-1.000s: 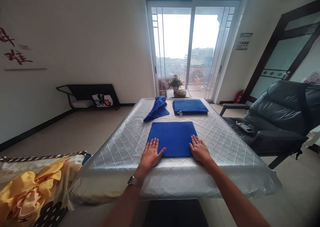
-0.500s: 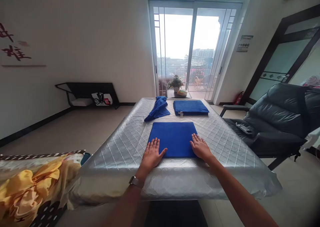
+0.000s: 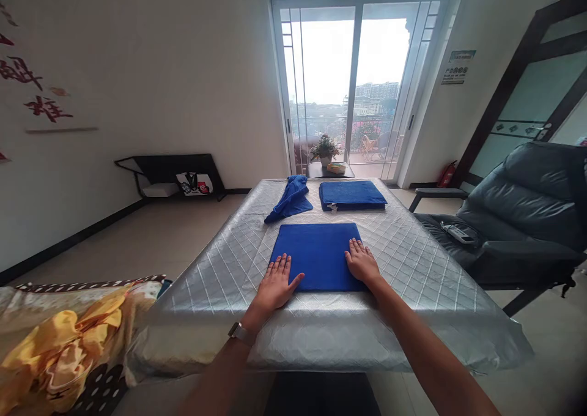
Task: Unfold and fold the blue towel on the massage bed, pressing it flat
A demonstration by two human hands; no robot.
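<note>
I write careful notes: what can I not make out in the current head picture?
In the head view:
Folded blue cloth: parts under the left hand and right hand, hidden by them.
White tag on the blue cloth stack: any print, too small.
Red calligraphy: cut off by the left edge.
Recliner: cut off by the right edge.
Wristwatch: its reading, too small.
</note>
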